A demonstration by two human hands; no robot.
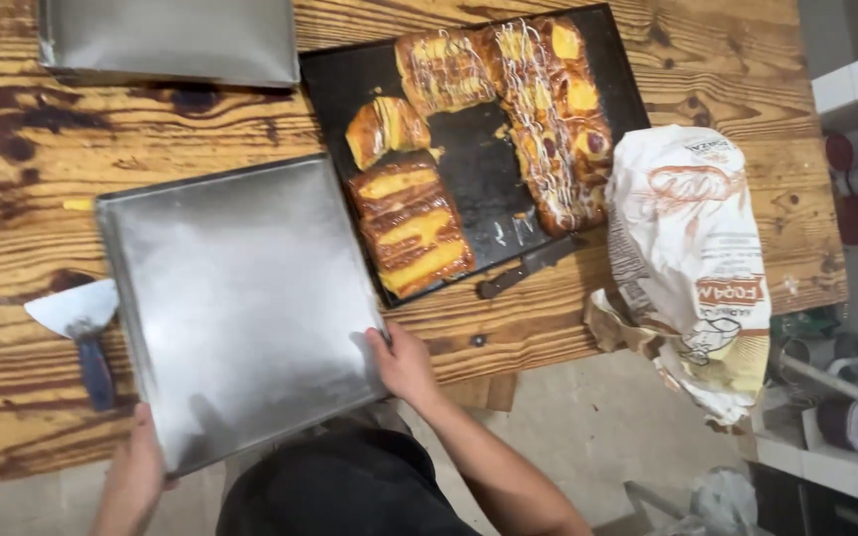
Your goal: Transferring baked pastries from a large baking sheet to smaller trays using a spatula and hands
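Standing at the near edge of the rough, dark-stained wooden table (12,199), a person holds a large square bare-metal baking tray (235,303) with both hands. At far left, a steel scraper with a blue handle (86,333) lies flat on the wood, just beside the tray's left edge and apart from either hand. The left hand (136,471) is clamped on the tray's near left corner, fingers hidden beneath the rim. The tray lies between the two hands and slightly beyond them, sitting skewed to the table edge, with its near corner overhanging the table. The right hand (404,362) is closed on the near right edge, thumb on top. Both hands sit at the near side; neither is clearly nearer.

Further right and farther off, a dark flat baking sheet (474,174) carries golden glazed pastries (414,223), touching the tray's far right corner. A dark-handled knife (528,266) rests at that sheet's near edge. A second metal tray (171,40) sits at the far edge. At right, a crumpled printed paper sack (692,258) overhangs the table.
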